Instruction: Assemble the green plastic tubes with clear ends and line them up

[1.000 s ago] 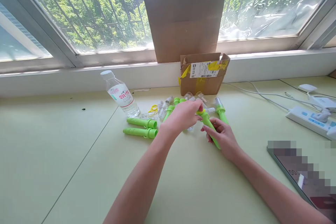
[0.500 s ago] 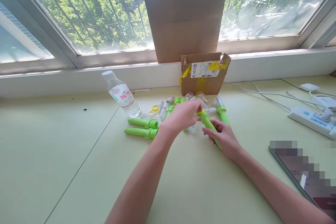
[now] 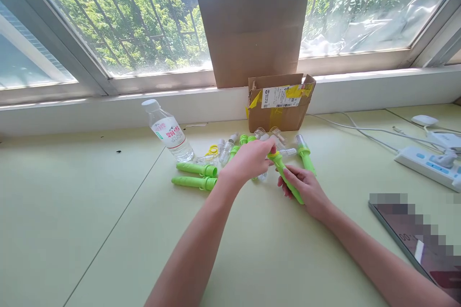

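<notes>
My right hand (image 3: pixel 305 188) is wrapped round a green plastic tube (image 3: pixel 286 178) that slants up to the left. My left hand (image 3: pixel 249 159) is closed in a pinch at the tube's threaded top end, on a small part I cannot make out. Two more green tubes (image 3: pixel 196 176) lie side by side on the pale green table (image 3: pixel 108 211) to the left. Behind my hands lies a cluster of green tubes and clear plastic heads (image 3: pixel 252 141). One assembled green tube with a clear head (image 3: pixel 304 152) lies just right of my hands.
A water bottle (image 3: pixel 168 132) stands tilted at the left of the cluster, yellow rings (image 3: pixel 212 150) beside it. An open cardboard box (image 3: pixel 279 100) sits at the window sill. A white power strip (image 3: pixel 428 163) with cables lies at right, a tablet (image 3: pixel 418 240) near the front right.
Both hands stay at the green tube with only slight shifts; the right hand's fingers have regripped a little. Nothing else moved.
</notes>
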Tool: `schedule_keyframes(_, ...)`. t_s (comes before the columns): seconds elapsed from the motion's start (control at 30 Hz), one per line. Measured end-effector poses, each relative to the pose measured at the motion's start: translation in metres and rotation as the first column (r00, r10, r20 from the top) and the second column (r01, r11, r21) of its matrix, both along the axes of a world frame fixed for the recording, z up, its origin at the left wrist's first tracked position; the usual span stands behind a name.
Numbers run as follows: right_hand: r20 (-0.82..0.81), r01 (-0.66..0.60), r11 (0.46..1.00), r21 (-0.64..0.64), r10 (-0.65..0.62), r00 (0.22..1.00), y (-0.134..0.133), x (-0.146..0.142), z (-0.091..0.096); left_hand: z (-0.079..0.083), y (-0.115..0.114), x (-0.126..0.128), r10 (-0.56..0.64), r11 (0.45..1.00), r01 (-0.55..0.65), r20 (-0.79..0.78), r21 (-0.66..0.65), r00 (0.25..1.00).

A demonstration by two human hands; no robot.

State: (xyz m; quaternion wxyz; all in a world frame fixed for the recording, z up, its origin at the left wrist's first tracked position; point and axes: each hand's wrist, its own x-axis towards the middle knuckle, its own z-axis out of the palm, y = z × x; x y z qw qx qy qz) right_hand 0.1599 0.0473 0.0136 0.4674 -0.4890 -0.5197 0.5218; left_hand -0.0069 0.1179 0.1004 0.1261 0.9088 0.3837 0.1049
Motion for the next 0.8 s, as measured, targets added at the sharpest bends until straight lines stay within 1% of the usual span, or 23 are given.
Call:
schedule_keyframes(0.1, 0.010, 0.050, 0.998, -0.037, -0.050, 0.999, -0.0001, -0.0012, -0.0027, -0.0012, -0.0005, 0.0013, -0.023, 1.000, 0.023, 0.005, -0.012, 1.000)
schedule_keyframes(0.23, -0.032, 0.092, 0.994, -0.067, -0.094, 0.995, 0.0008, -0.0013, -0.0058, -0.0008, -0.0017, 0.0052, -0.021, 1.000, 0.022, 0.010, -0.015, 1.000)
schedule_keyframes(0.4, -0.040, 0.083, 0.997, -0.009, -0.083, 0.996, 0.0005, -0.0007, -0.0026, 0.0006, -0.0012, 0.0042, -0.015, 1.000, 0.015, 0.022, -0.005, 1.000)
schedule_keyframes(0.57, 0.041, -0.007, 0.999, 0.035, 0.005, 0.999, -0.0007, -0.0009, -0.0007, 0.0028, -0.0006, 0.0016, 0.010, 1.000, -0.010, 0.019, 0.011, 1.000)
schedule_keyframes(0.7, 0.042, 0.049, 0.999, -0.010, -0.049, 0.998, -0.0008, -0.0023, -0.0031, 0.0034, -0.0012, 0.0023, 0.005, 1.000, -0.006, -0.009, -0.015, 1.000)
schedule_keyframes(0.8, 0.011, 0.070, 0.996, -0.053, -0.069, 0.998, 0.0002, -0.0020, -0.0047, 0.0022, -0.0019, 0.0045, 0.010, 1.000, -0.010, -0.027, -0.006, 1.000)
